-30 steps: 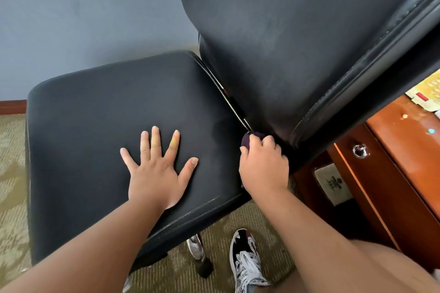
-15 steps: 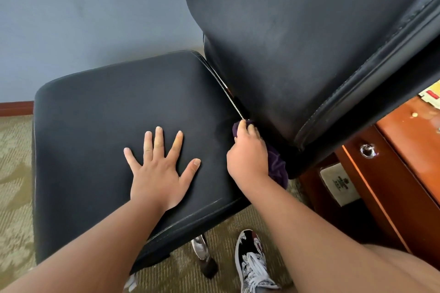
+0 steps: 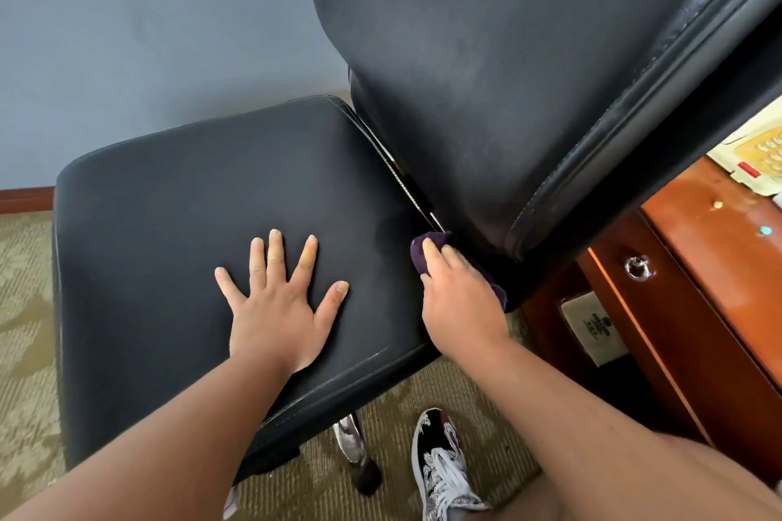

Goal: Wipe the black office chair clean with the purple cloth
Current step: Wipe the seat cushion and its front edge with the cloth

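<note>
The black office chair [image 3: 203, 199] fills the middle of the view, its seat flat and its backrest [image 3: 508, 76] rising at the right. My left hand [image 3: 281, 305] lies flat on the seat with fingers spread, holding nothing. My right hand [image 3: 459, 292] presses the purple cloth [image 3: 419, 252] into the crease where the seat meets the backrest, near the seat's front right corner. Most of the cloth is hidden under the hand; a fold shows at the fingertips and another at the hand's right side.
A wooden desk [image 3: 698, 266] with a drawer lock and a sticker stands close on the right. A patterned shoe [image 3: 440, 465] rests on the carpet by the chair's chrome leg [image 3: 351, 444]. A blue-grey wall [image 3: 148, 34] is behind the chair.
My right hand with the cloth has slid forward along the seat-back crease, more cloth now showing at the fingertips. The left hand has stayed flat on the seat.
</note>
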Demonstrator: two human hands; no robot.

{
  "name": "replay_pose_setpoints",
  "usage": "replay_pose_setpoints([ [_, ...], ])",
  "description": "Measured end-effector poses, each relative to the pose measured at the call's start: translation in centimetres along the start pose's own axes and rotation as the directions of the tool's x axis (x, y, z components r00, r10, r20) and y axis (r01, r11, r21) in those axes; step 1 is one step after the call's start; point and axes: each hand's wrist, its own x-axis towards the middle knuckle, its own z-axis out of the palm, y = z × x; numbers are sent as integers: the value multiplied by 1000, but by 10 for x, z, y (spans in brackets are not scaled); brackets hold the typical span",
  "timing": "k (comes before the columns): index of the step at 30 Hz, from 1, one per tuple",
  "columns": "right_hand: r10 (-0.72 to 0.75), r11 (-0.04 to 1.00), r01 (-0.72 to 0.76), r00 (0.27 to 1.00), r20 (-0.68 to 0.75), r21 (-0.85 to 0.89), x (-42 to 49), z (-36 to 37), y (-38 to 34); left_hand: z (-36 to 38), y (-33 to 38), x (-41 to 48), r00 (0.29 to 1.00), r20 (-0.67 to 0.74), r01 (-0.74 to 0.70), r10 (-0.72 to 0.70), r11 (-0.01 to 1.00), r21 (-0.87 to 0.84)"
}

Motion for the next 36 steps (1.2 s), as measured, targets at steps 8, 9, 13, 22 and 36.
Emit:
replay_pose_setpoints([
  [8,-4,994,-4,997,74,111,50,-1,-20,1,-3,1,1000,-8,-13,12,999,-39],
  [9,-4,992,-6,997,81,130,59,-1,-23,1,-3,2,1000,-12,-13,12,999,-43],
  [13,-14,987,-4,994,112,161,91,1,-32,4,-3,3,1000,-28,-9,7,999,-47],
  [22,-46,994,37,995,84,106,73,-4,-16,7,0,2,999,-50,9,-10,1000,-10],
  [36,6,991,-27,987,161,130,80,3,-32,1,-12,2,998,-21,-54,53,997,-48],
])
